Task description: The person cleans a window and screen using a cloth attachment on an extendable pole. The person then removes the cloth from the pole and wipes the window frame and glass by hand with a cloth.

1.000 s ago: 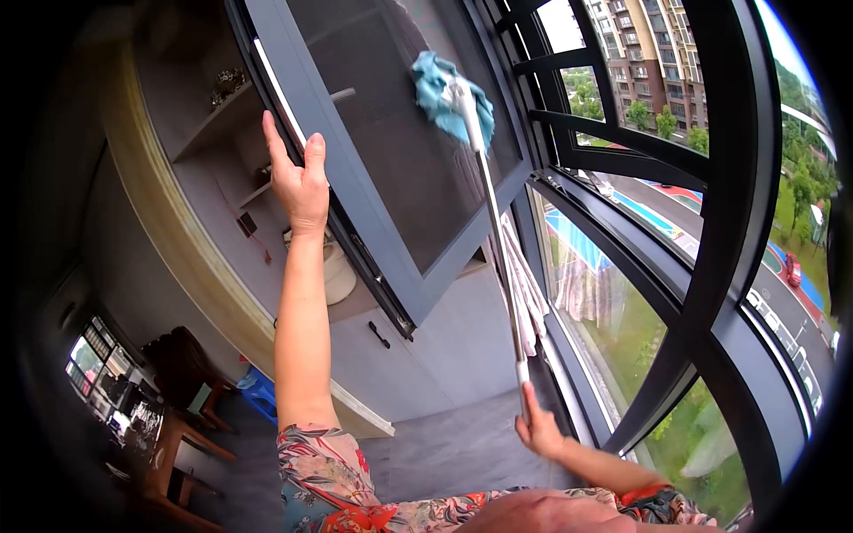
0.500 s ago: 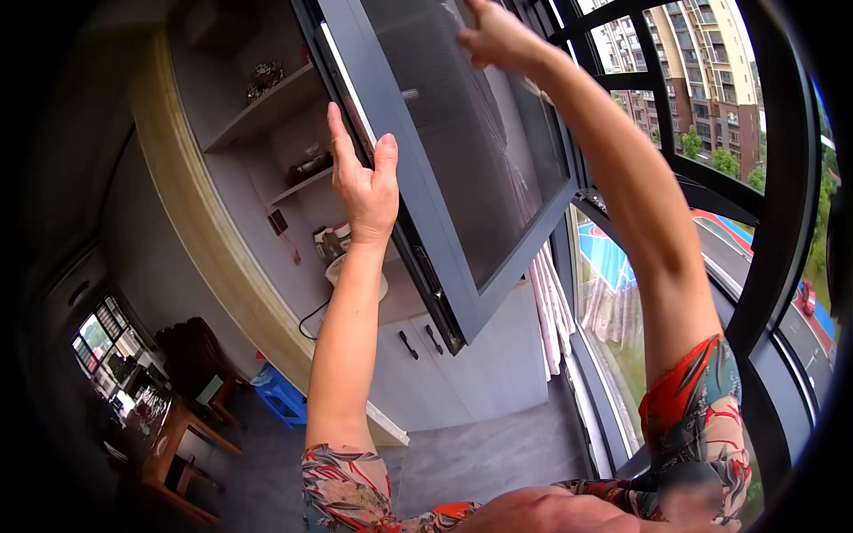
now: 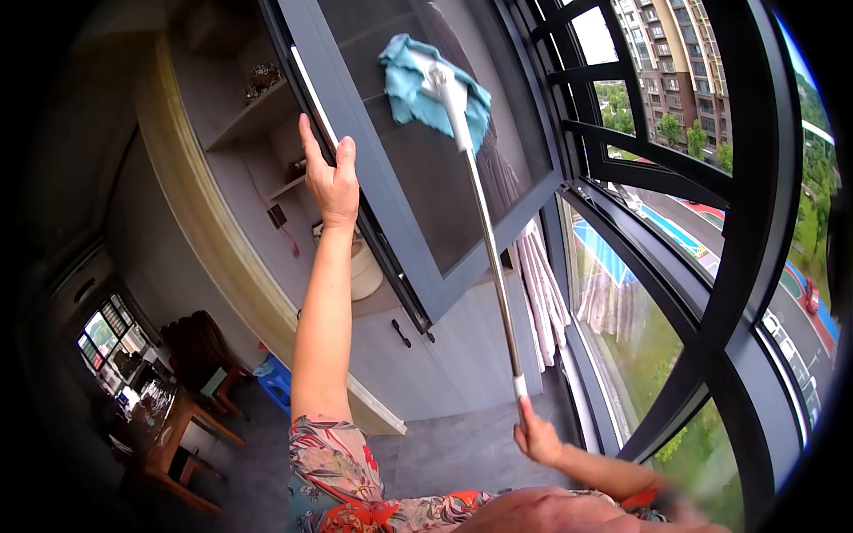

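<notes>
Head view:
- Left hand [image 3: 332, 182]: braced against the outer long edge of the hinged window sash [image 3: 378, 169]. Index finger and thumb are extended and spread apart; the positions of the remaining fingers cannot be told.
- Right hand [image 3: 538, 440]: closed around the lower end of the metal mop pole [image 3: 489, 240], just below the white collar [image 3: 521, 387]. One digit points up along the pole; the others curl in, their exact closure not clear.
- Flat mop head [image 3: 435, 78]: at the upper end of the pole, backing the light-blue cloth [image 3: 404, 89].
- Cloth position: over the upper part of the visible mesh panel [image 3: 444, 204], between the two long rails, well apart from the panel's lower corner. The cloth is bunched, with loose edges past the mop head.
- Coverage: the cloth is on the upper mesh; the lower mesh, its lower corner and the adjoining rails lie outside it. The mesh bears no visible boundary showing how much has been covered, so completed and remaining areas cannot be separated.
- Sash state: swung open, its lower corner in front of the grey cabinet [image 3: 444, 373].
- Surroundings: a striped curtain [image 3: 539, 284] hangs beside the fixed window; a blue stool [image 3: 276, 382] and a wooden table [image 3: 169, 426] stand beyond the cabinet opening.
</notes>
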Tool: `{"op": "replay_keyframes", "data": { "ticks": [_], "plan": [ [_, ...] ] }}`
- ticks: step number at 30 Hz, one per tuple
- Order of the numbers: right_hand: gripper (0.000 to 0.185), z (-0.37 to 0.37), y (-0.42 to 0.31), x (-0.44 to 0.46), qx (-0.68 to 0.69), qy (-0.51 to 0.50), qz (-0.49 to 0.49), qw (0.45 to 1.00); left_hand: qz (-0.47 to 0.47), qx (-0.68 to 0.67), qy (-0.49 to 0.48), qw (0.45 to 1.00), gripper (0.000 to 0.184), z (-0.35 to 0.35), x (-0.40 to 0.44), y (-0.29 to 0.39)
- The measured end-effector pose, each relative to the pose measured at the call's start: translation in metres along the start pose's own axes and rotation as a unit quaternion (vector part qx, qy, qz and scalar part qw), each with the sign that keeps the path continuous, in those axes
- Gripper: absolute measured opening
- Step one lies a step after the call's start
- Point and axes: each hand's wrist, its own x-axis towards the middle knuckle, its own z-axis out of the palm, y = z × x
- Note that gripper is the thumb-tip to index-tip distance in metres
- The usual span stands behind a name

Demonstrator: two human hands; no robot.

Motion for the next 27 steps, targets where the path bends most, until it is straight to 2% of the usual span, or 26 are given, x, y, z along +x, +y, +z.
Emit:
{"op": "replay_keyframes", "data": {
  "ticks": [4,5,6,7,8,9,12,13,16,21,24,27],
  "plan": [
    [0.082,-0.071,-0.029,0.146,0.003,0.065,-0.077,0.995,0.031,0.038,0.018,0.999,0.065,0.001,0.002,0.0],
    [0.085,-0.1,-0.052,0.191,-0.012,0.04,-0.053,0.998,0.017,0.034,0.009,0.999,0.065,0.0,0.002,0.005],
    [0.083,-0.122,-0.069,0.234,-0.051,0.072,-0.08,0.993,0.027,0.055,0.011,0.998,0.065,0.001,0.002,0.004],
    [0.084,-0.148,-0.088,0.273,-0.02,0.061,-0.081,0.995,0.025,0.049,0.011,0.998,0.065,0.002,0.002,0.0],
    [0.082,-0.167,-0.102,0.312,-0.039,0.1,-0.128,0.986,0.02,0.044,0.01,0.999,0.065,0.003,0.002,-0.006],
    [0.083,-0.188,-0.125,0.341,-0.053,0.101,-0.13,0.985,0.023,0.049,0.007,0.999,0.064,0.003,0.002,-0.012],
    [0.084,-0.186,-0.158,0.363,-0.081,0.107,-0.144,0.98,-0.045,0.03,-0.016,0.998,0.065,0.002,0.0,-0.006],
    [0.084,-0.181,-0.16,0.362,-0.088,0.107,-0.149,0.979,-0.037,0.033,-0.016,0.999,0.065,0.002,0.0,-0.007],
    [0.086,-0.116,-0.105,0.301,-0.112,0.081,-0.133,0.981,0.012,0.043,-0.007,0.999,0.065,0.003,0.001,-0.01],
    [0.072,0.001,-0.021,0.098,-0.034,0.012,-0.059,0.998,0.04,0.129,0.011,0.991,0.065,0.004,0.0,-0.005],
    [0.069,0.02,-0.019,0.014,-0.017,-0.011,-0.018,1.0,0.04,0.138,0.009,0.99,0.066,0.006,-0.001,-0.005],
    [0.071,0.003,-0.033,-0.014,0.014,-0.003,-0.009,1.0,0.158,0.317,0.039,0.934,0.065,0.003,-0.02,0.031]
  ]
}}
